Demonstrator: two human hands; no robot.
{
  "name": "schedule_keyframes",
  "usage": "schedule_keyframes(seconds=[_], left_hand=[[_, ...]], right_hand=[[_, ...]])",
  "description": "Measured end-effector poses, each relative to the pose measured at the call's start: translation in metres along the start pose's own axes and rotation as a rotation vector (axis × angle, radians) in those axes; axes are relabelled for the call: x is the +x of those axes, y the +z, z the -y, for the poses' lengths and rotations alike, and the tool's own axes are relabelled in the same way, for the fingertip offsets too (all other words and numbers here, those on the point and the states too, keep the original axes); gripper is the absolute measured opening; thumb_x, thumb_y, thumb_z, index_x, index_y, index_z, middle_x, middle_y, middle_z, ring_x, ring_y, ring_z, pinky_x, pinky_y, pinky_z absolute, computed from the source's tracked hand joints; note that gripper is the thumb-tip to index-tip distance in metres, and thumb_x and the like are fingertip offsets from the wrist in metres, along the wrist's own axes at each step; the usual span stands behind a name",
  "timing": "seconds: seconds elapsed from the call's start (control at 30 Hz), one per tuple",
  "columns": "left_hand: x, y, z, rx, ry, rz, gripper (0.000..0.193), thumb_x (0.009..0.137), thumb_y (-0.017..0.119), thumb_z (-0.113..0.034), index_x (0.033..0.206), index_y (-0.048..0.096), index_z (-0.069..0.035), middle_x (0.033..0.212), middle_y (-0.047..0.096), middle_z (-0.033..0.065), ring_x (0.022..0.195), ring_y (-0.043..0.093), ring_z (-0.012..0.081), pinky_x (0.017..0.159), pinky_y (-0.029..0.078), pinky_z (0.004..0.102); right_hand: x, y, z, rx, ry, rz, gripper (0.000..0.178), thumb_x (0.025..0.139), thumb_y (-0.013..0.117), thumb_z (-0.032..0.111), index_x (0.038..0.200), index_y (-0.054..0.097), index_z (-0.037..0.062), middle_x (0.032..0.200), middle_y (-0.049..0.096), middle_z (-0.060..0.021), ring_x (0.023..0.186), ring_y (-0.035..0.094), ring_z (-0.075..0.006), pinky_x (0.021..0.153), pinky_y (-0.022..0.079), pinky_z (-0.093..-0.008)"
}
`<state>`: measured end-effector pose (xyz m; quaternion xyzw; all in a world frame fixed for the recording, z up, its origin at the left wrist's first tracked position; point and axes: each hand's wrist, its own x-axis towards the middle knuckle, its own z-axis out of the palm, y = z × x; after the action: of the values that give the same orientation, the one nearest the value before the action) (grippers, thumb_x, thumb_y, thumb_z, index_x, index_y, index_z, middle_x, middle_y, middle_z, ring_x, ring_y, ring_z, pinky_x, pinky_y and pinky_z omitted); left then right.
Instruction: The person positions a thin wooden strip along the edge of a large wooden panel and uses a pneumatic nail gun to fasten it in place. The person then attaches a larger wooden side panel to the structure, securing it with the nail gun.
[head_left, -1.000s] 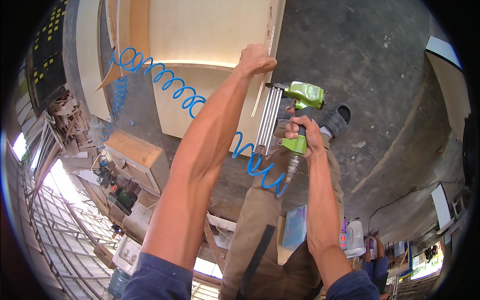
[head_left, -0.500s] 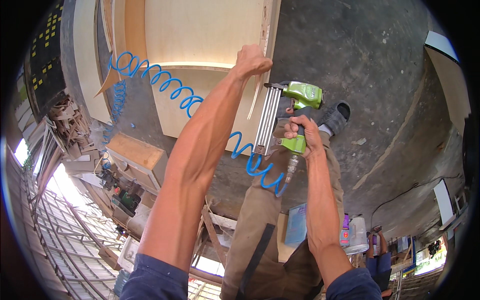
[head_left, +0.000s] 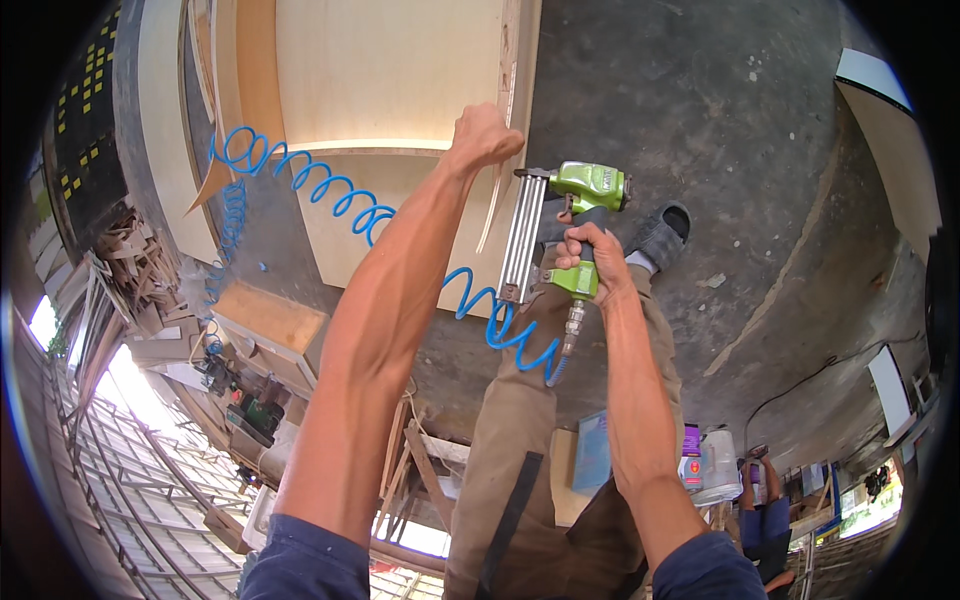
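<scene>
A green and black nail gun with a silver magazine is gripped by my right hand, fingers wrapped round its handle. Its blue coiled air hose joins a metal fitting below the handle. My left hand is closed at the right edge of a pale wooden panel assembly. A thin wood strip runs along that edge, passes through the left hand and hangs loose below it. The nail gun's nose is just right of and below that hand, apart from it.
A sandal-clad foot rests on the concrete floor. Left are a wooden box and a scrap wood pile. Near my legs stand a blue package and a whitish bucket. Another person is at lower right.
The whole view has shifted slightly, with the panel sitting a little further left and lower. The nail gun has come slightly left. Both hands keep their grip.
</scene>
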<state>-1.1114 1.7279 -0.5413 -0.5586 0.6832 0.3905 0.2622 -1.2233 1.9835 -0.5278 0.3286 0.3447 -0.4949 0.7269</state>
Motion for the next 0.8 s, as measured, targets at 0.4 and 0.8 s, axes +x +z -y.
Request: schedule_keyframes(seconds=[0.4,0.8], left_hand=[[-0.090,0.026,0.029,-0.241,-0.055,-0.176,0.035,0.066,0.075,-0.018,0.088,0.072,0.010,0.089,0.073,0.0282,0.086,0.074,0.0380,0.079,0.058,0.0414],[-0.091,0.042,0.034,-0.369,-0.214,-0.194,0.029,0.065,0.084,-0.018,0.081,0.076,0.005,0.074,0.073,0.0137,0.069,0.068,0.0190,0.070,0.056,0.0335]], right_hand=[[-0.008,0.013,0.014,-0.076,-0.120,0.055,0.034,0.091,0.060,0.004,0.124,0.059,-0.0046,0.065,0.053,-0.0035,0.059,0.053,-0.0148,0.058,0.050,-0.0306],[-0.014,0.030,0.025,-0.185,-0.092,0.121,0.028,0.091,0.060,0.003,0.119,0.060,-0.0031,0.065,0.054,-0.0031,0.055,0.053,-0.0125,0.055,0.052,-0.0302]])
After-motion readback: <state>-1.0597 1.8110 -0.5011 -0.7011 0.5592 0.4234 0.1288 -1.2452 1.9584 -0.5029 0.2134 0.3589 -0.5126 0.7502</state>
